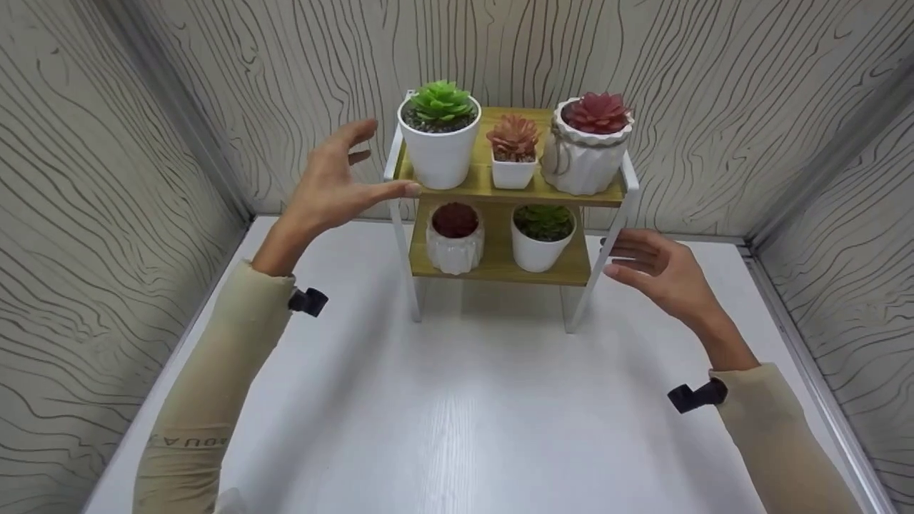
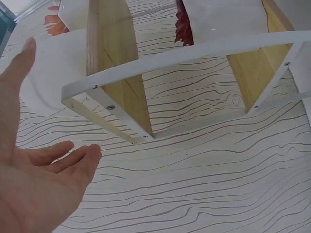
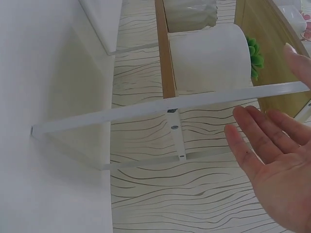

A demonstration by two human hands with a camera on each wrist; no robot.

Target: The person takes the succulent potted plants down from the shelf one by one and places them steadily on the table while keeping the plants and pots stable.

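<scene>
L grip [image 1: 330,180] high, R grip [image 1: 668,278] lower, palms twd shelf [image 1: 498,246] btwn

At upper centre, the rack [image 1: 498,228] has a white frame [image 1: 630,175] and yellow-brown boards [image 1: 500,274]; at top, the wall [image 1: 514,53] shows dark wavy lines.

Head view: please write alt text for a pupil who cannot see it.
A two-tier shelf on a white table holds five potted plants, three above, two below. A person's left hand and right hand flank it.
</scene>
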